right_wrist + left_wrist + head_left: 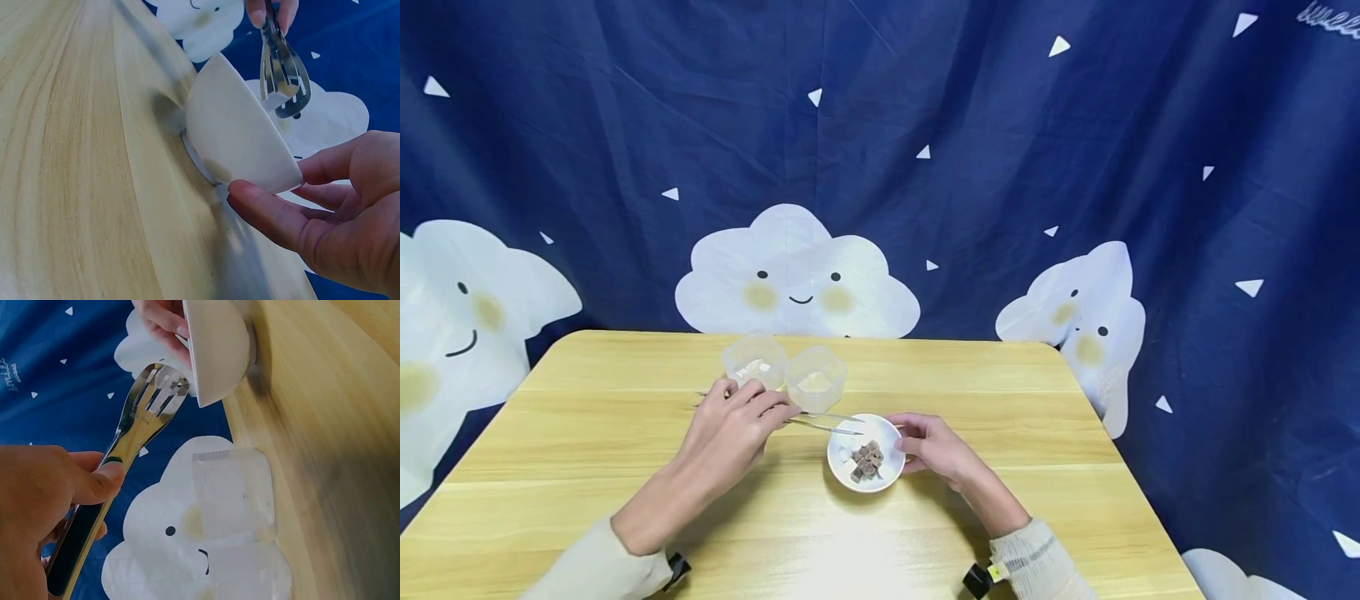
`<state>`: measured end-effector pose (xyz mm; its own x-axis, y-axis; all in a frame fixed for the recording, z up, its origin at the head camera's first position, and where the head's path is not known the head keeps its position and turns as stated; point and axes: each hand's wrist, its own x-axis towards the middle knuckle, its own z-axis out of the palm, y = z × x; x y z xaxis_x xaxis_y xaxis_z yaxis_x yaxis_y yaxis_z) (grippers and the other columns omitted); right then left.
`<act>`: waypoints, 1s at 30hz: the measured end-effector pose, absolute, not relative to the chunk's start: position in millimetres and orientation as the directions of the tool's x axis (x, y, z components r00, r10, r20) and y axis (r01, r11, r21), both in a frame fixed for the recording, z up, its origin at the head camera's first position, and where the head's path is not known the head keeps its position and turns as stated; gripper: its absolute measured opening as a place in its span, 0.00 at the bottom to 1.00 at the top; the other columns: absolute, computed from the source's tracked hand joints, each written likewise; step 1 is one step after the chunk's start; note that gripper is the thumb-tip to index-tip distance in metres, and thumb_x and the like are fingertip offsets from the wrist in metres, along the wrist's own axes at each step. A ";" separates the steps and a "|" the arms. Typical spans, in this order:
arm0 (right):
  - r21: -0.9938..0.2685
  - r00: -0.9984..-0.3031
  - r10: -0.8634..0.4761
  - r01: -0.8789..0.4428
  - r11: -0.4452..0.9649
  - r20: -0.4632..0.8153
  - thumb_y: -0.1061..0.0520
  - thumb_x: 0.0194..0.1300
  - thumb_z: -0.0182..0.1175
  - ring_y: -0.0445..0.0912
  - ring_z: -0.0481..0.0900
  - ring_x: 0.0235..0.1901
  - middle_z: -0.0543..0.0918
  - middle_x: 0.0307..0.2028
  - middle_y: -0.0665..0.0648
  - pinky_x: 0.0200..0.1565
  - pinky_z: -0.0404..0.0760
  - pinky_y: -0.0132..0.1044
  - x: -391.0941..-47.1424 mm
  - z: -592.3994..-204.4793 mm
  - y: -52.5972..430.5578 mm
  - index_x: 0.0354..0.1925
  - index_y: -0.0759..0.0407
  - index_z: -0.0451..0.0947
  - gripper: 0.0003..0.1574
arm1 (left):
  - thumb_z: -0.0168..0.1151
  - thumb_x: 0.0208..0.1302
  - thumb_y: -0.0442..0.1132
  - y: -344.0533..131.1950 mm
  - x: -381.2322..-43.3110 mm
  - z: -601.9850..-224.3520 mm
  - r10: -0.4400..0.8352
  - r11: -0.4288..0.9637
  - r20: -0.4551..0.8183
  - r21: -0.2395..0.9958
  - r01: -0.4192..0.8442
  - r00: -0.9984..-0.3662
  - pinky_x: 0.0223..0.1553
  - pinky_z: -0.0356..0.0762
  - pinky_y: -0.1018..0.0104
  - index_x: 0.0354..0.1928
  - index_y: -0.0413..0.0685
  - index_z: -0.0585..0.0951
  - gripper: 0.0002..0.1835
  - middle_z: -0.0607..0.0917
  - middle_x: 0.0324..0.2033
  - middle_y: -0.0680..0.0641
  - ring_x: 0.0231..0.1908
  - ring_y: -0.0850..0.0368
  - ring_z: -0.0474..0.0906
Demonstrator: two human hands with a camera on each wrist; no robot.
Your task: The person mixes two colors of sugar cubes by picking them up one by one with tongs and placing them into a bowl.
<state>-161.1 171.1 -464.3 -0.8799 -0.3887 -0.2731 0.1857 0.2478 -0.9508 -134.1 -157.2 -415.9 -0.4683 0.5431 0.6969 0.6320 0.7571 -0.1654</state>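
My left hand (737, 429) grips metal tongs (128, 434) by their dark-edged handle. The slotted heads of the tongs reach over the rim of a white bowl (891, 471), and a small whitish cube (279, 99) shows between them in the right wrist view. Brown chunks (867, 461) and a few white cubes (846, 456) lie inside the bowl, which stands on the table. At the bowl's right side my right hand (934, 447) holds it, thumb and fingers about the rim and wall.
Two clear plastic cups stand side by side behind my left hand. Pale pieces lie in the left cup (754, 354); the right cup (816, 379) has something pale at its bottom. The wooden table (1000, 392) ends at a blue curtain (970, 167) with clouds.
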 end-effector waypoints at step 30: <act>-0.952 -0.876 -0.401 0.180 0.246 -0.269 0.66 0.72 0.55 0.48 0.85 0.43 0.80 0.52 0.70 0.47 0.90 0.49 -161.4 -463.6 171.2 0.70 0.68 0.71 0.29 | 0.65 0.63 0.38 -197.1 -159.9 -379.5 0.470 0.804 0.743 -0.138 0.578 -0.477 0.35 0.68 0.49 0.48 0.52 0.88 0.12 0.92 0.40 0.53 0.38 0.50 0.82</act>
<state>-161.4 171.2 -463.6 -0.8755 -0.4013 -0.2692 0.1799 0.2464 -0.9523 -159.9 -197.1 -379.5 -0.4765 0.4697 0.7432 0.5778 0.8045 -0.1379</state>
